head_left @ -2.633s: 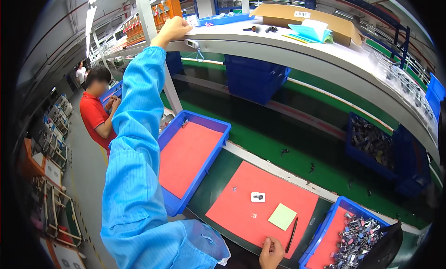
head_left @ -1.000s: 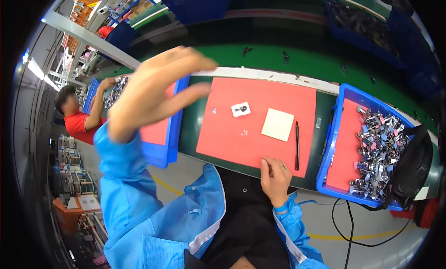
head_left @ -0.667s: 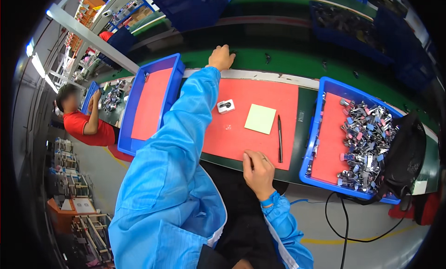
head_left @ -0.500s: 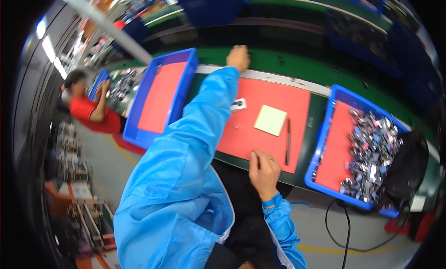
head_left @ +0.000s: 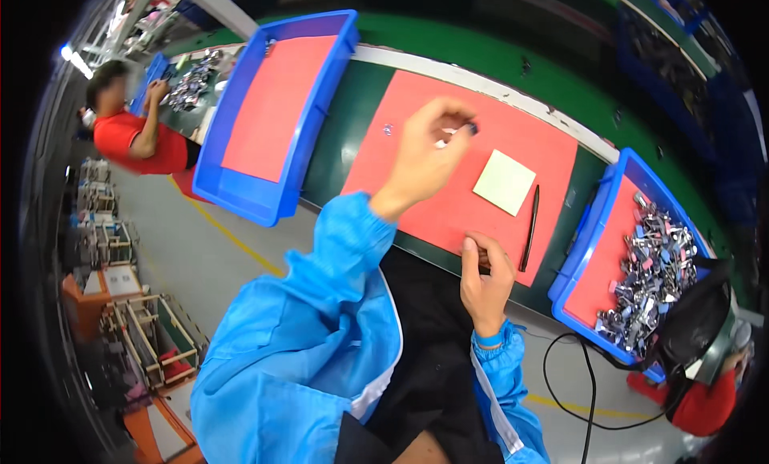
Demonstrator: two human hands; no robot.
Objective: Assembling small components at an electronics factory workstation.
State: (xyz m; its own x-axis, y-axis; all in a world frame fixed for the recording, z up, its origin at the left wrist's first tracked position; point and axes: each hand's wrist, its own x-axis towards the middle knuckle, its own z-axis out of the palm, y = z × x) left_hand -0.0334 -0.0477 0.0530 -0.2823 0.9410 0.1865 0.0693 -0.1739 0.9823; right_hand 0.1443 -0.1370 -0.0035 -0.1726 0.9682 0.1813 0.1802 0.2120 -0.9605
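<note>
My left hand (head_left: 424,155) is raised over the red mat (head_left: 448,232), its thumb and fingers pinching a small white piece with a dark end (head_left: 471,129). Beside it on the mat lies a tiny clear bit (head_left: 388,130). To the right are a pale yellow sticky-note pad (head_left: 504,183) and a black pen (head_left: 530,227). My right hand (head_left: 487,286) hovers at the mat's near edge with fingers curled in. The inside of its grip is hidden, so whether it holds anything does not show.
A blue tray (head_left: 280,195) lined in red stands at the left. On the right, another blue tray (head_left: 570,292) holds a heap of small metal parts (head_left: 657,268); a black bag (head_left: 697,312) overlaps it. A co-worker in red (head_left: 132,139) works at the far left. A black cable (head_left: 591,400) hangs at lower right.
My left hand has come back from beyond the mat's far edge to above it. The white piece on the mat is gone from its place. My right hand stays near the mat's edge; the view has shifted.
</note>
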